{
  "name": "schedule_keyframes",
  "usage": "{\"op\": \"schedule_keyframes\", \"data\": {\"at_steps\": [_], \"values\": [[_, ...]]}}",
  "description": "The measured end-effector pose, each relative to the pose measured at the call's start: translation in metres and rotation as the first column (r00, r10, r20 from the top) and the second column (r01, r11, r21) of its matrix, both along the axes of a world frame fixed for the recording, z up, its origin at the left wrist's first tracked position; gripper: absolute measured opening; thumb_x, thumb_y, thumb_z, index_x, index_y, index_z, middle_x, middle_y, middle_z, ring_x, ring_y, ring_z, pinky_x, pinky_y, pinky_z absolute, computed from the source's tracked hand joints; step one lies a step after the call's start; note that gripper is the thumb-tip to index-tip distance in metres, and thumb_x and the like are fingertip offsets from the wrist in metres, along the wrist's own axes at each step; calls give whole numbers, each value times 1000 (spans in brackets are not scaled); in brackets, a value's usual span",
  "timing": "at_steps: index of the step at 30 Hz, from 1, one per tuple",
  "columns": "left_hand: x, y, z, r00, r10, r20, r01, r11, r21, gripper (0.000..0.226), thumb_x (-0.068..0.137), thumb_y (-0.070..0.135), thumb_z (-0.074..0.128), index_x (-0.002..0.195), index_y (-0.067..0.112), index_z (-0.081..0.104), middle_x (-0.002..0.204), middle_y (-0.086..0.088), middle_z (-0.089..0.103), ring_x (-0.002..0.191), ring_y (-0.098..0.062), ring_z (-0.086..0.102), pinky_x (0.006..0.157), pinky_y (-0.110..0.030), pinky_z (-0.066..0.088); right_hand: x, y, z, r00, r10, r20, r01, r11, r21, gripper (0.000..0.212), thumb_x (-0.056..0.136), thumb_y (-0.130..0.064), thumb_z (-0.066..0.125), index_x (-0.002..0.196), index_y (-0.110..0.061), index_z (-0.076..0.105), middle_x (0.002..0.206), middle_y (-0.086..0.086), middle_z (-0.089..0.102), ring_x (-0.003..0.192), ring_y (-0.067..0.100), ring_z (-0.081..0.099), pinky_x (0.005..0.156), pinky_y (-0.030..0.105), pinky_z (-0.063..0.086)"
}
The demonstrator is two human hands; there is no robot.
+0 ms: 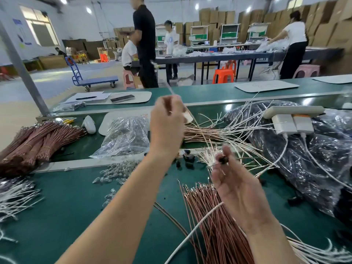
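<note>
Wire [170,89], thin and white, in the left hand [167,128], and a small black plastic connector [223,160] in the right hand [240,193], both held up over the green work table [66,202].
Head cam: the left hand is raised with its fingers curled tight round the wire, whose end pokes up above the fist, pretty blurry. The right hand sits lower and closer, thumb and forefinger pinching the connector, the other fingers loose. Right under it is a fan of loose copper-coloured wires [215,216] on the table. Tied bundles of copper wire [32,143] lie far left. A clear plastic bag of small parts [127,136] is behind the left forearm, and a white power strip [293,110] is off to the right.
</note>
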State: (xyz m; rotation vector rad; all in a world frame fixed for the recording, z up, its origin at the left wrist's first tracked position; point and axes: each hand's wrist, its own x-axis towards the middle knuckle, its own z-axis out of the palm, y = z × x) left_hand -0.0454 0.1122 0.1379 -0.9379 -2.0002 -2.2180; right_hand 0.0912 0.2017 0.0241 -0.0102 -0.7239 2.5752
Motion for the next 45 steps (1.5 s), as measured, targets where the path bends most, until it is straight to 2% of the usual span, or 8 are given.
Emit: {"op": "schedule_keyframes", "data": {"at_steps": [4, 12, 22, 26, 31, 35, 40, 45], "values": [[-12, -55, -6, 977, 66, 204, -116, 963, 244, 19, 105, 27, 49, 92, 17, 59, 71, 12, 67, 60, -2, 59, 57, -20, 51, -11, -16, -3, 979, 159, 126, -171, 981, 95, 33, 91, -4, 62, 124, 0, 68, 106, 17, 70, 88, 22, 70, 78, 27, 60], [-16, -119, -106, 872, 211, 442, -299, 944, 138, 21, 108, 26, 46, 97, 17, 61, 70, 7, 65, 58, -9, 56, 56, -28, 48, -21, -32, -5, 949, 190, 251, -248, 942, 225, 42, 92, -10, 65, 133, -16, 65, 107, 13, 71, 91, 20, 70, 83, 30, 57], [-38, -149, -128, 762, 239, 602, -446, 868, 220, 28, 107, 35, 44, 89, 17, 56, 65, 8, 64, 52, -7, 54, 57, -32, 45, -27, -36, -10, 943, 35, 330, -114, 968, 224, 26, 90, -9, 60, 110, -3, 76, 100, 17, 72, 82, 22, 71, 76, 30, 62], [-19, -132, -134, 848, 17, 530, -109, 984, 143, 28, 99, 43, 54, 101, 16, 63, 77, 2, 69, 60, -9, 59, 53, -28, 50, -29, -40, -11, 933, 31, 360, -124, 963, 238, 27, 87, -10, 63, 108, -1, 76, 101, 18, 73, 81, 22, 72, 75, 29, 62], [4, -111, -140, 927, -106, 361, 127, 991, -35, 33, 85, 39, 63, 110, 19, 69, 96, 0, 75, 74, -14, 69, 58, -23, 54, -32, -46, -15, 920, 66, 385, -185, 942, 281, 26, 86, -13, 64, 107, -6, 78, 103, 17, 74, 82, 22, 72, 77, 30, 61], [5, -110, -140, 945, -35, 324, 39, 999, -6, 19, 97, 24, 59, 105, 9, 67, 92, -3, 75, 71, -16, 70, 59, -23, 55, -32, -47, -17, 924, 76, 374, -205, 925, 319, 28, 88, -13, 64, 113, -10, 76, 108, 17, 73, 87, 23, 72, 80, 31, 60], [-12, -119, -141, 904, 170, 392, -203, 978, 43, 24, 105, 27, 49, 97, 8, 62, 79, 4, 69, 65, -12, 61, 56, -25, 53, -33, -37, -13, 946, -57, 320, 1, 985, 170, 29, 87, -4, 60, 112, -6, 76, 109, 18, 73, 92, 23, 73, 76, 28, 62], [-20, -122, -145, 891, 214, 401, -240, 971, 15, 30, 107, 31, 45, 94, 8, 60, 73, 9, 66, 63, -8, 60, 54, -22, 52, -35, -36, -9, 929, -172, 327, 146, 984, 105, 28, 81, -2, 63, 104, -7, 78, 104, 16, 73, 91, 22, 73, 79, 26, 62]]}}
